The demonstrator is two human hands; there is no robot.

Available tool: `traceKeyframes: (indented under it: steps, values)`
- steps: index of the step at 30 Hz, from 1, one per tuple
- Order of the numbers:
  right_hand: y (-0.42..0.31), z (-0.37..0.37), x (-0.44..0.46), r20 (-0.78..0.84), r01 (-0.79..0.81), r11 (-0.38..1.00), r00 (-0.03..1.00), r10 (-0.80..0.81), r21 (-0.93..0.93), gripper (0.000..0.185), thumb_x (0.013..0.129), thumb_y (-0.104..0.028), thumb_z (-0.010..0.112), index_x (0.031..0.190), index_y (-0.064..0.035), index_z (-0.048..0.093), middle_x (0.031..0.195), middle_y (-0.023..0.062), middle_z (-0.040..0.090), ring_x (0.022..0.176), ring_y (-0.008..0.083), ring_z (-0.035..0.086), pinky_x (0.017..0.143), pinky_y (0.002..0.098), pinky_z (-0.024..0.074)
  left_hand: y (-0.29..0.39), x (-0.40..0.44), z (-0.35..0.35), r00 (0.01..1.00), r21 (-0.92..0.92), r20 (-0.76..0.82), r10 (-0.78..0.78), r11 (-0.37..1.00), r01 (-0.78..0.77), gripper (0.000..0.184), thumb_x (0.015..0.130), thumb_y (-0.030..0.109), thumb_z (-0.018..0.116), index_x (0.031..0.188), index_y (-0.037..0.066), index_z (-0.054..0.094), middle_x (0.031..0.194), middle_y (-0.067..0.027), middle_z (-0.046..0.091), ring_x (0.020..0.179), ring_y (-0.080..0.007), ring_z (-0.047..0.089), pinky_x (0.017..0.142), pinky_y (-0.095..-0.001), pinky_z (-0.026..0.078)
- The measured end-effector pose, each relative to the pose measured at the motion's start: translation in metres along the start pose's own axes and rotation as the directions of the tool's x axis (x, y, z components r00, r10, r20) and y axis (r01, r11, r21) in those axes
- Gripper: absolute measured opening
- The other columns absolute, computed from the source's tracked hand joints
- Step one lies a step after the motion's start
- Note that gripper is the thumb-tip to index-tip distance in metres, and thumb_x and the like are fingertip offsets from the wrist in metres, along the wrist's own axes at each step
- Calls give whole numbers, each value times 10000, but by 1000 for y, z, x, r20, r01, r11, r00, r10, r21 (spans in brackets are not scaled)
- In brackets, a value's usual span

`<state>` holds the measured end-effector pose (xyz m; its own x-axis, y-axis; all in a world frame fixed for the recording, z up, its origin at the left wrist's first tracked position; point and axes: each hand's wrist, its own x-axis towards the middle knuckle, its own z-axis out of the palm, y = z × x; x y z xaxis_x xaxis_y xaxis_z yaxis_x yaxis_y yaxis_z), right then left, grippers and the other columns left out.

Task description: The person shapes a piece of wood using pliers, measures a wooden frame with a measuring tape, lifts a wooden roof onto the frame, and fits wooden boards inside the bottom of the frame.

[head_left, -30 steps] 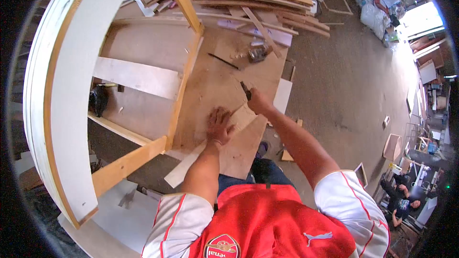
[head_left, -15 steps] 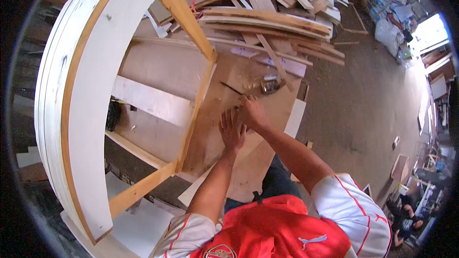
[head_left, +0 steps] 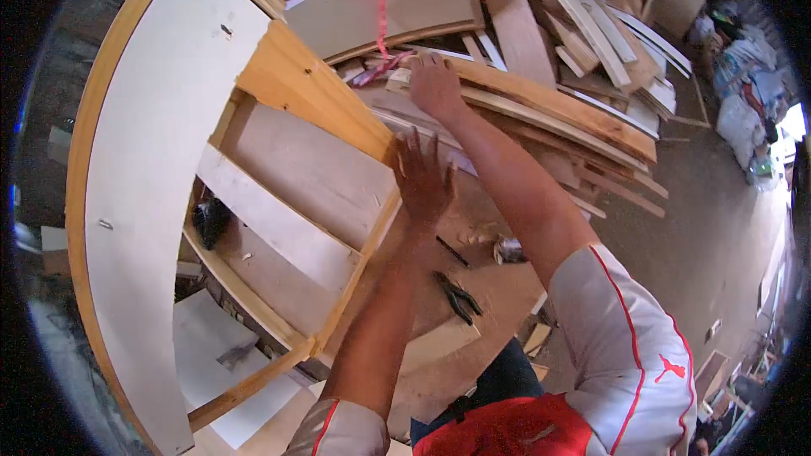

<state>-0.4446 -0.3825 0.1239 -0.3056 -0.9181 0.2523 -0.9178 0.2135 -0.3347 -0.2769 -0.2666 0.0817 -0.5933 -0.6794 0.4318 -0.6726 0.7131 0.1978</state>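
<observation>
My left hand (head_left: 425,176) is open, its fingers spread, beside the corner of a wooden frame (head_left: 317,89). Farther out, my right hand (head_left: 433,86) curls over the near end of a stack of planks (head_left: 541,101); its fingertips are hidden, so what they grip cannot be made out. A pink striped strip (head_left: 382,21) hangs just left of that hand, over a flat board. On the brown work board (head_left: 498,283) by my body lie black-handled pliers (head_left: 459,297), a thin dark stick (head_left: 452,251) and a glass jar (head_left: 508,250), partly behind my right arm.
A large white curved panel (head_left: 160,143) with wooden edging stands at the left, joined to the frame. Inside the frame lies a black bundle (head_left: 211,221). Scrap boards (head_left: 583,17) pile up at the back; plastic bags (head_left: 743,76) sit at the far right.
Both hands have moved forward from the work board, the right one to the planks. My left hand has spread beside the frame corner. The pliers now show, and the view has shifted.
</observation>
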Motion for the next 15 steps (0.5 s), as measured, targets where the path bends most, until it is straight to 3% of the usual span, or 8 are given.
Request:
traceKeyframes:
  steps: [1,4,5,8,10,14,15]
  values:
    - [-1,9,13,32,16,999,999,-15,-29,459,959,-303,557,1352,-66,553,1380,199,558,1315,365,495,1081,563,405,2,2,-2,995,23,88,-37,999,35,595,969,390,583,1472,96,464,1586,-273,285,1495,-483,185,1185,-616,169]
    - [0,34,40,25,-17,999,1000,16,39,518,982,-341,526,1433,-92,474,1480,178,480,1398,344,414,1110,581,372,11,-4,-23,993,8,114,-30,1000,29,601,956,391,602,1476,122,467,1596,-269,264,1499,-479,173,1182,-615,178]
    - [0,49,42,-108,-20,996,994,28,82,443,977,-316,518,1370,-113,540,1426,170,541,1365,348,459,1094,568,390,14,-8,-30,992,-54,114,-46,997,52,591,953,384,611,1470,131,476,1589,-271,272,1494,-481,183,1176,-615,188]
    - [4,43,52,259,-50,999,965,47,3,367,961,-290,538,1274,-111,603,1304,155,629,1283,346,537,1070,543,415,13,-23,-52,986,-184,146,-79,977,105,560,943,360,634,1446,151,507,1564,-277,299,1476,-489,215,1156,-616,217]
    - [-1,46,43,169,-1,998,986,10,-57,307,946,-241,544,1199,-92,635,1207,138,670,1217,331,581,1049,515,432,13,-36,-64,977,-208,200,-78,971,120,534,938,343,646,1424,154,530,1543,-281,321,1461,-494,239,1140,-617,240]
    - [1,44,34,37,135,973,991,-130,-188,260,926,-155,537,1134,-68,668,1119,135,694,1143,301,620,1020,468,454,10,-63,-92,986,-195,127,-110,972,133,461,923,336,669,1328,126,603,1507,-251,375,1443,-477,279,1139,-585,267]
    - [-7,19,32,118,174,951,982,-148,-254,257,924,-141,529,1119,-63,677,1132,132,695,1161,283,614,1022,458,451,11,-66,-98,989,-200,84,-118,971,133,467,911,302,680,1326,105,599,1490,-255,401,1425,-490,303,1132,-591,278]
